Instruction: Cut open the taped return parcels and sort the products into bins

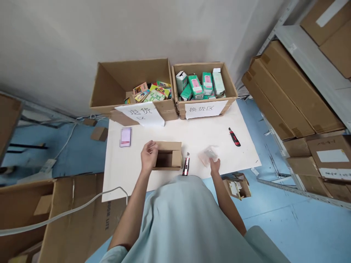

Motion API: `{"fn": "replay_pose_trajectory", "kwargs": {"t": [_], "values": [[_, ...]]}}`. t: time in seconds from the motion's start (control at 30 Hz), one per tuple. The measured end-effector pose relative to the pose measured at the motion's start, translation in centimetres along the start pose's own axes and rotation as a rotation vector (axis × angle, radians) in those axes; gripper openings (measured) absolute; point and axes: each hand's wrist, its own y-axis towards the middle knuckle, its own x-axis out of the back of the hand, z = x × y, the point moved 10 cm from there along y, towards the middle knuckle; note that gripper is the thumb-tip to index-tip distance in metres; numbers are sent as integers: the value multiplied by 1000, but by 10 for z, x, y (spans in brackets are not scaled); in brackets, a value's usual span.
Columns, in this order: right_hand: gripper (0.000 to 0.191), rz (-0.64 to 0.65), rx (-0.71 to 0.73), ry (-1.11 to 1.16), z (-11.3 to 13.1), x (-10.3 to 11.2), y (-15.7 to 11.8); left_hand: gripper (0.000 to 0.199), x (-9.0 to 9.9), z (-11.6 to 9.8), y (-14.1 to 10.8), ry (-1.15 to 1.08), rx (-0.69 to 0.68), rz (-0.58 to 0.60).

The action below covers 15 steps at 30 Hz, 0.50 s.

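On the left, a pink-and-white card [126, 137] lies flat on the white table [178, 133], with a carton of booklets [123, 75] behind. Here's the left hand [148, 157], fingers bent at the left edge of the small open box [171, 146]; whether they pinch its flap, I can't tell. Just beside the box, a cutter [186, 165]! Then a carton of green boxes [192, 68] behind, and a blurred, see-through packet [207, 155] over the table, its edge gripped by the right hand [215, 165]. Far right, another cutter [234, 138].

The left carton [134, 71] and right carton [181, 107] are blocking the far side; bare table [171, 134] is lying between them and the small box [177, 157].
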Motion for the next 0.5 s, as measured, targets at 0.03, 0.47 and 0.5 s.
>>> {"fn": "replay_pose_trajectory", "kwargs": {"t": [0.03, 0.47, 0.5], "values": [[83, 5, -14, -31, -1, -1, -4, 59, 22, 12, 1, 51, 26, -44], [114, 606, 245, -588, 128, -147, -136, 104, 20, 62, -41, 721, 29, 188], [110, 611, 246, -663, 133, -153, -138, 101, 24, 61, -42, 728, 28, 183]]}}
